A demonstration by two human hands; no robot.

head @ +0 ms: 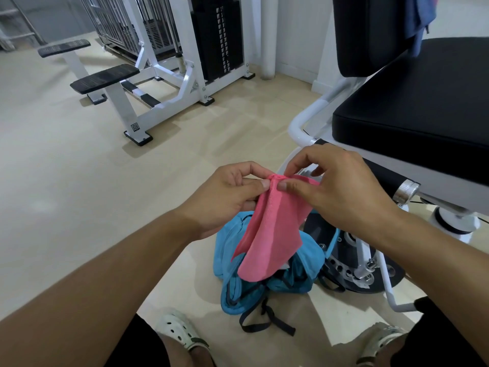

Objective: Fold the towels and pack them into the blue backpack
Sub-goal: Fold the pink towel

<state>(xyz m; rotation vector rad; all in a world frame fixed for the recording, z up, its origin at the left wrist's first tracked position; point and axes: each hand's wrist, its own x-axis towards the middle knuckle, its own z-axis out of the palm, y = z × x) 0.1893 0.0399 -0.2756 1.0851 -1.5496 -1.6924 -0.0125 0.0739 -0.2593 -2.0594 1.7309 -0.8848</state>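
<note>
- Left hand (227, 192): thumb and fingers pinch the top edge of the pink towel (267, 229), held up in front of the person.
- Right hand (341, 192): thumb and forefinger pinch the same top edge, just beside the left hand's grip; thumbs nearly touching, the other fingers loosely spread above the cloth.
- Pink towel: bunched at the pinched edge, hanging down in long loose folds; lower end dangles over the backpack's opening. Whether it touches the backpack cannot be told.
- Blue backpack (230, 245): light blue, slumped on the floor directly below the hands, mouth gaping upward; darker teal lining visible inside.
- Black straps (267, 319): trail from the backpack's near side across the floor toward the person's feet.
- White perforated clogs (177, 332): one on each foot, at the bottom of the view, either side of the straps.
- Black padded seat (412, 109): on a white-framed gym machine, right of the hands; upright back pad behind it.
- Dark blue cloth (420, 14): draped at the top of the back pad, upper right.
- White weight machine (169, 75): farther back on the left, with a black weight stack and two black foot platforms.
- Floor (79, 181): pale beige, smooth.
</note>
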